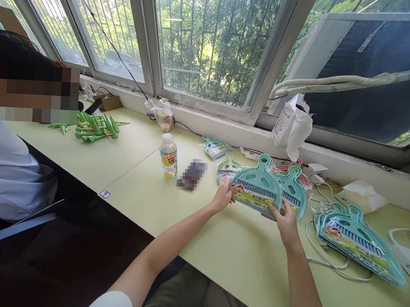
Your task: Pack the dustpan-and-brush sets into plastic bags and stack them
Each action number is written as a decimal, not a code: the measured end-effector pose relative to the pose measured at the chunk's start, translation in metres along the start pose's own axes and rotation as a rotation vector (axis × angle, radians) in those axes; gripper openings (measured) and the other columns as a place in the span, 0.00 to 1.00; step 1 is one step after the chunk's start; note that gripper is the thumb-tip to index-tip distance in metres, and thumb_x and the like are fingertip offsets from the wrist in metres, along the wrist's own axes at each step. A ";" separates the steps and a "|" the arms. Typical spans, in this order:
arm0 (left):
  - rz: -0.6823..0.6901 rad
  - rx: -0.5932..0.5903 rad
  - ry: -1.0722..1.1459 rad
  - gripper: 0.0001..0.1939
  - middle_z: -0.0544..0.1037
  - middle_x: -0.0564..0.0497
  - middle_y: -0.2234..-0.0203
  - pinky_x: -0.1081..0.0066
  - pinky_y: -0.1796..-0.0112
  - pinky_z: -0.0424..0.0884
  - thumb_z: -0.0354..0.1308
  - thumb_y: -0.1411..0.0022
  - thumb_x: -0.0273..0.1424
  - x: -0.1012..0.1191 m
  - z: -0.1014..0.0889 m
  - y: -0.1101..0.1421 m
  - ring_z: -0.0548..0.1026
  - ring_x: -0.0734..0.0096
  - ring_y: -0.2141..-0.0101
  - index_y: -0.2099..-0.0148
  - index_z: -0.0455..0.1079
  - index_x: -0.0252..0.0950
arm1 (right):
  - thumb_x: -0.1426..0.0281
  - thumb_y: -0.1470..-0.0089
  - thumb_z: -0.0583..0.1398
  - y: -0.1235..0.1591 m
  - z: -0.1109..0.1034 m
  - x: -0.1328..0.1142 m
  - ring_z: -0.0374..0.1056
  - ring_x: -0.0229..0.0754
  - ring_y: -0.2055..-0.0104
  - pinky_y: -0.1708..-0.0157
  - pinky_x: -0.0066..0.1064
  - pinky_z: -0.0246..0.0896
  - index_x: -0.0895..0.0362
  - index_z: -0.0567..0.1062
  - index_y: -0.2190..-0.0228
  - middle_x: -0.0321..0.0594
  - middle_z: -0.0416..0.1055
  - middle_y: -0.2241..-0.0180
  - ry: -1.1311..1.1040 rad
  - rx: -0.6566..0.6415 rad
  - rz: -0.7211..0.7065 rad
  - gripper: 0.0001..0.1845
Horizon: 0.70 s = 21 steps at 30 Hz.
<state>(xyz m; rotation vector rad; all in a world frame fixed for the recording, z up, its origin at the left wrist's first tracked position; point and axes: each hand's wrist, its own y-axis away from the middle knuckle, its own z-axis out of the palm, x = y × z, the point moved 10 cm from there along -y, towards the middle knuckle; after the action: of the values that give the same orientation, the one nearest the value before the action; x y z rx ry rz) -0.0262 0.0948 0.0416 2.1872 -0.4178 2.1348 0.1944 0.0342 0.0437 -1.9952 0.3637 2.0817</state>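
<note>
Between my hands is a teal dustpan and brush set (255,181) in clear wrap, tilted up with its printed label facing me. My left hand (222,196) grips its left edge, and my right hand (284,220) pinches its lower right corner. Just behind it on the right lies another teal dustpan set (294,188), partly hidden. A pinkish-red set (305,177) shows behind that one. To the left of these, a green dustpan set (227,167) lies partly covered, with one more teal set (216,147) farther back. A stack of teal sets (356,241) lies at the right.
A drink bottle (169,158) stands left of a blurred dark object (192,175). Green pointed items (98,127) are heaped at the far left, near a seated person (15,171). White cables (336,266) run beside the right stack. A plastic-wrapped cup (164,117) stands by the window.
</note>
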 end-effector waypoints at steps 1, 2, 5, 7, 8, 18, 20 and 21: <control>0.003 -0.012 -0.002 0.21 0.71 0.53 0.75 0.78 0.85 0.61 0.47 0.37 0.39 0.002 0.003 0.002 0.68 0.79 0.86 0.48 0.62 0.33 | 0.58 0.72 0.72 0.000 -0.002 -0.003 0.71 0.49 0.63 0.70 0.41 0.73 0.55 0.71 0.53 0.43 0.75 0.61 0.007 -0.001 -0.007 0.41; 0.009 -0.027 -0.010 0.21 0.71 0.53 0.75 0.78 0.85 0.62 0.47 0.37 0.40 0.005 0.006 0.004 0.68 0.79 0.86 0.47 0.62 0.33 | 0.57 0.72 0.72 0.001 -0.006 -0.005 0.71 0.49 0.64 0.71 0.41 0.74 0.55 0.71 0.53 0.43 0.75 0.61 0.013 0.006 -0.016 0.41; 0.050 -0.090 -0.100 0.24 0.71 0.54 0.77 0.76 0.80 0.65 0.51 0.39 0.43 0.013 0.013 0.007 0.68 0.78 0.83 0.46 0.63 0.34 | 0.57 0.70 0.72 0.003 -0.027 -0.009 0.72 0.48 0.65 0.72 0.39 0.74 0.56 0.72 0.53 0.43 0.75 0.62 0.045 0.038 -0.021 0.40; 0.104 -0.126 -0.177 0.24 0.74 0.52 0.74 0.72 0.73 0.70 0.51 0.39 0.43 0.018 0.013 0.006 0.71 0.74 0.78 0.45 0.64 0.36 | 0.58 0.70 0.72 0.007 -0.051 -0.009 0.72 0.47 0.66 0.72 0.38 0.74 0.57 0.73 0.55 0.42 0.75 0.63 0.059 0.061 -0.011 0.38; 0.134 -0.136 -0.199 0.23 0.75 0.51 0.69 0.69 0.68 0.71 0.49 0.37 0.42 0.020 0.011 0.004 0.72 0.72 0.74 0.43 0.63 0.38 | 0.58 0.70 0.72 0.009 -0.068 -0.009 0.72 0.47 0.66 0.72 0.38 0.74 0.57 0.73 0.55 0.42 0.75 0.64 0.057 0.084 -0.009 0.37; 0.160 0.384 -0.636 0.23 0.58 0.37 0.43 0.52 0.40 0.49 0.52 0.46 0.22 0.003 -0.045 -0.019 0.52 0.49 0.40 0.46 0.63 0.32 | 0.65 0.79 0.74 0.069 -0.313 -0.013 0.71 0.46 0.73 0.78 0.37 0.71 0.55 0.78 0.69 0.49 0.74 0.67 0.108 0.526 0.039 0.27; 0.144 0.351 -0.596 0.23 0.56 0.37 0.42 0.53 0.41 0.51 0.52 0.45 0.22 -0.005 -0.042 -0.020 0.52 0.49 0.39 0.46 0.63 0.33 | 0.66 0.81 0.74 0.071 -0.334 -0.011 0.71 0.49 0.74 0.79 0.40 0.69 0.55 0.78 0.72 0.51 0.74 0.69 0.148 0.561 0.071 0.26; 0.135 0.341 -0.567 0.22 0.55 0.38 0.42 0.53 0.41 0.51 0.52 0.45 0.22 -0.008 -0.041 -0.021 0.52 0.49 0.39 0.46 0.63 0.33 | 0.66 0.82 0.73 0.069 -0.339 -0.009 0.71 0.50 0.74 0.79 0.42 0.68 0.55 0.78 0.74 0.51 0.73 0.71 0.162 0.568 0.083 0.24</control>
<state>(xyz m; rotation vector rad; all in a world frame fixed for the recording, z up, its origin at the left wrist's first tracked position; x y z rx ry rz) -0.0613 0.1254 0.0384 3.0406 -0.2372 1.7037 0.4902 -0.1453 0.0407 -1.8121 0.9596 1.6101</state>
